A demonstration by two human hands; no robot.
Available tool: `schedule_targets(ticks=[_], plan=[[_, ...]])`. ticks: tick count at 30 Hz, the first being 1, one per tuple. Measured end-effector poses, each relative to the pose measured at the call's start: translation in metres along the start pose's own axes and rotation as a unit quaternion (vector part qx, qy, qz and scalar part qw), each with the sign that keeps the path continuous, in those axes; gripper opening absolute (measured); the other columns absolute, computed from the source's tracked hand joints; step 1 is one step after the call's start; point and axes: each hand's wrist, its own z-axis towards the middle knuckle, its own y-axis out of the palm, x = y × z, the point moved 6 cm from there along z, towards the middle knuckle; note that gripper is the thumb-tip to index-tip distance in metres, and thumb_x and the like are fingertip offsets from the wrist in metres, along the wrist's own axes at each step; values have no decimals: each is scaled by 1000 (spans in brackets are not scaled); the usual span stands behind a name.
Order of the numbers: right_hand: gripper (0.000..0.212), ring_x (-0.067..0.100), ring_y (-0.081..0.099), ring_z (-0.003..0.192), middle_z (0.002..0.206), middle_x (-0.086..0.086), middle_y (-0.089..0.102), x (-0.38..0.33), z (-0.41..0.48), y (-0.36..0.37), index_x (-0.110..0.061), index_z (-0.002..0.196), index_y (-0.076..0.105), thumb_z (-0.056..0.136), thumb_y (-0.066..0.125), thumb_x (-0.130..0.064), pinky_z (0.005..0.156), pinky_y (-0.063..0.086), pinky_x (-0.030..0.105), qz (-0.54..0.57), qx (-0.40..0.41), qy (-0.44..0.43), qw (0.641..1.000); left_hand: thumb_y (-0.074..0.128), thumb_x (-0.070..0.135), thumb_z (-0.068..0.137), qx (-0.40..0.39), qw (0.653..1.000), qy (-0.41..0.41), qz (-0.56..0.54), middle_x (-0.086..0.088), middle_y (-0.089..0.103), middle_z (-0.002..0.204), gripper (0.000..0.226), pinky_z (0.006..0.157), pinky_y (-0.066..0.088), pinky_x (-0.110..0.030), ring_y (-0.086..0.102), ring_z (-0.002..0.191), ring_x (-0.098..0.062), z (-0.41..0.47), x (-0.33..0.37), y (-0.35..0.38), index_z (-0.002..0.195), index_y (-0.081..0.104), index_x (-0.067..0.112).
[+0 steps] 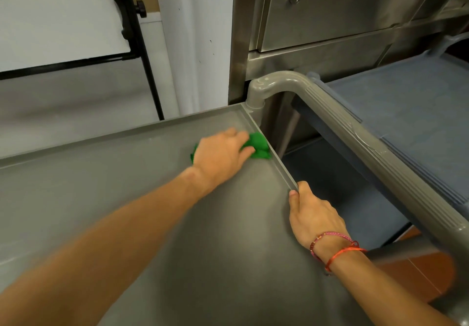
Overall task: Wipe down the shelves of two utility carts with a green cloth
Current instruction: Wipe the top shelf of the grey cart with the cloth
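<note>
A grey utility cart's top shelf [127, 198] fills the lower left of the head view. My left hand [220, 155] presses a bunched green cloth [258, 145] onto the shelf, close to its far right corner and against the raised right rim. Farther toward me, my right hand [314, 216] grips that right rim [281, 168], thumb on the inside and fingers over the outer edge. The cart's curved grey handle [337, 117] runs along the right side. A second cart with a blue-grey shelf [411, 112] stands just to the right.
Stainless steel cabinets [330, 16] stand behind both carts. A white board on a black easel stand [142, 46] leans at the back left beside a white pillar [193, 41]. Orange floor tile [418, 275] shows between the carts at lower right.
</note>
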Motion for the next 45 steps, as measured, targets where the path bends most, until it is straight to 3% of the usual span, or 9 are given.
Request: schedule_targets(ticks=[6, 11, 15, 19, 28, 33, 38, 41, 45], plan=[[22, 30, 51, 82, 84, 3, 55, 0, 0, 0, -29, 101, 30, 103, 16, -46, 76, 45, 39, 0, 2, 9, 1000, 39, 52, 90, 37, 992, 117, 5, -5, 59, 83, 43, 42, 43, -31, 64, 70, -27, -21, 11, -2, 95, 66, 18], [24, 29, 54, 79, 78, 1, 54, 1, 2, 2, -26, 97, 31, 104, 17, -45, 73, 45, 39, -3, 11, 2, 1000, 55, 43, 95, 28, 996, -80, 41, -17, 57, 110, 37, 66, 49, -46, 58, 105, -37, 13, -82, -9, 117, 63, 14], [23, 30, 51, 76, 73, 0, 49, 2, 3, 2, -25, 96, 30, 104, 19, -43, 70, 41, 38, -7, 22, 0, 1000, 51, 44, 98, 53, 991, -118, 37, -15, 59, 102, 38, 61, 44, -43, 59, 93, -39, -5, -116, -16, 118, 59, 12], [24, 28, 52, 74, 73, 0, 49, 1, 2, 1, -23, 101, 33, 104, 19, -44, 69, 42, 38, -8, 25, 3, 1000, 48, 48, 97, 33, 996, -83, -10, -9, 62, 106, 37, 66, 49, -43, 62, 95, -35, -30, -77, -19, 112, 58, 16], [23, 40, 58, 92, 95, 14, 58, 1, 2, -2, -22, 100, 34, 104, 22, -41, 74, 41, 40, 2, 18, 16, 1000, 44, 53, 89, 5, 997, 75, -29, 6, 62, 81, 34, 49, 47, -28, 64, 69, -18, -165, 94, -26, 95, 65, 27], [25, 41, 58, 96, 105, 19, 62, 0, 1, -3, -21, 101, 36, 103, 22, -42, 77, 42, 41, 8, 21, 16, 1000, 39, 55, 89, -6, 998, 59, -38, 7, 63, 82, 40, 52, 49, -28, 65, 70, -16, -169, 98, -28, 98, 66, 26], [34, 39, 55, 101, 114, 20, 59, 1, -4, -4, -17, 122, 43, 102, 29, -41, 85, 44, 43, 42, -4, 23, 999, 32, 65, 89, -42, 983, -94, -153, 1, 62, 99, 53, 70, 52, -39, 62, 92, -25, -181, 76, -49, 110, 60, 25], [51, 39, 44, 126, 136, 20, 47, -7, -15, -19, -20, 146, 36, 101, 36, -43, 105, 33, 48, 27, 5, 6, 1000, 54, 52, 93, 7, 955, -186, -229, -2, 65, 92, 33, 71, 49, -39, 61, 85, -26, -200, 53, -78, 102, 61, 21], [50, 37, 41, 129, 138, 19, 46, -44, -56, -44, -20, 145, 39, 100, 42, -41, 108, 29, 49, 22, 35, -86, 995, 58, 42, 95, 34, 916, -278, -288, 2, 62, 69, 29, 64, 46, -36, 58, 65, -15, -233, 40, -124, 84, 58, 15]])
